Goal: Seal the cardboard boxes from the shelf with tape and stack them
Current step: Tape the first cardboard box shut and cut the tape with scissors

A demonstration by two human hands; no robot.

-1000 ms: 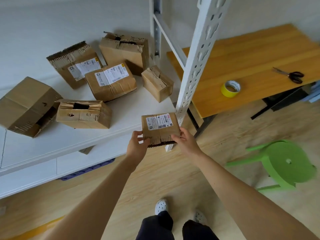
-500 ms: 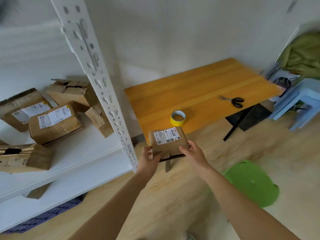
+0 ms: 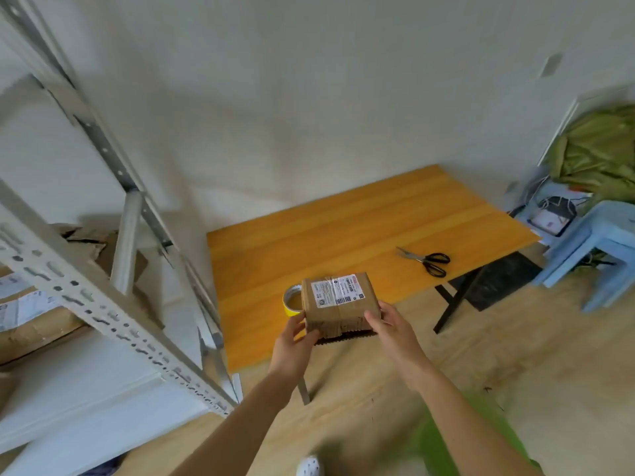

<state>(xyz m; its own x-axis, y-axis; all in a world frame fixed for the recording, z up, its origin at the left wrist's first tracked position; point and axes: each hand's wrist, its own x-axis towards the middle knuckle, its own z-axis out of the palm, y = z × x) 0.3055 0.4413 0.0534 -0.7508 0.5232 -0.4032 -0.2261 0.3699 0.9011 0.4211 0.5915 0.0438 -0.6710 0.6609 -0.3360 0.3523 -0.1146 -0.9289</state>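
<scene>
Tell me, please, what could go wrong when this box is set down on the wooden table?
1. The cardboard box, held between the left hand and right hand, hangs at the near edge of the table; set down there, it might tip off.
2. The tape roll sits right behind the box's left corner and could get knocked or trapped.
3. The box's near end gapes under frayed flaps; tilting may spill whatever is inside.

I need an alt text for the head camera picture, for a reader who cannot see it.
A left hand and a right hand hold a small cardboard box at the near edge of a wooden table. On the table lie a yellow tape roll, partly behind the box, and scissors; a metal shelf stands at left.
</scene>
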